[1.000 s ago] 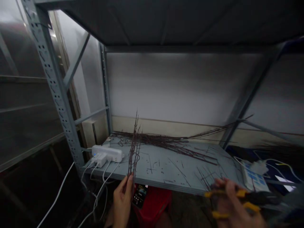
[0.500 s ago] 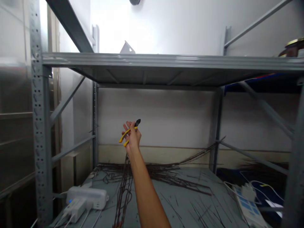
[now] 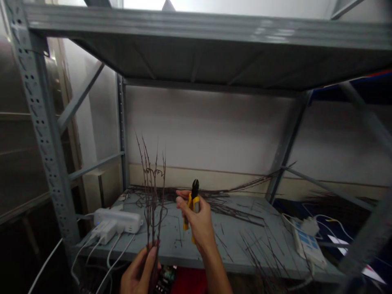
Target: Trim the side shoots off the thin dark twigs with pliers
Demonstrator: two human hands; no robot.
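Note:
My left hand (image 3: pixel 142 269) is closed round the lower part of a bunch of thin dark twigs (image 3: pixel 153 204), which stand upright with their tips spread. To the right of them, my right hand (image 3: pixel 197 218) holds yellow-handled pliers (image 3: pixel 195 188), their black jaws pointing up. A gap separates the pliers from the twigs. Behind both hands, a pile of dark twigs (image 3: pixel 239 214) lies across the grey shelf (image 3: pixel 196 251).
A white power strip (image 3: pixel 122 220) with plugs and cables sits at the shelf's left. Another strip (image 3: pixel 310 247) is at the right. Grey posts (image 3: pixel 45 143) and an upper shelf (image 3: pixel 196 26) frame the space. Loose twigs lie front right.
The view has tilted down. My left hand has come into view with the upright twigs. My right hand has lowered, and the pliers now point more upright.

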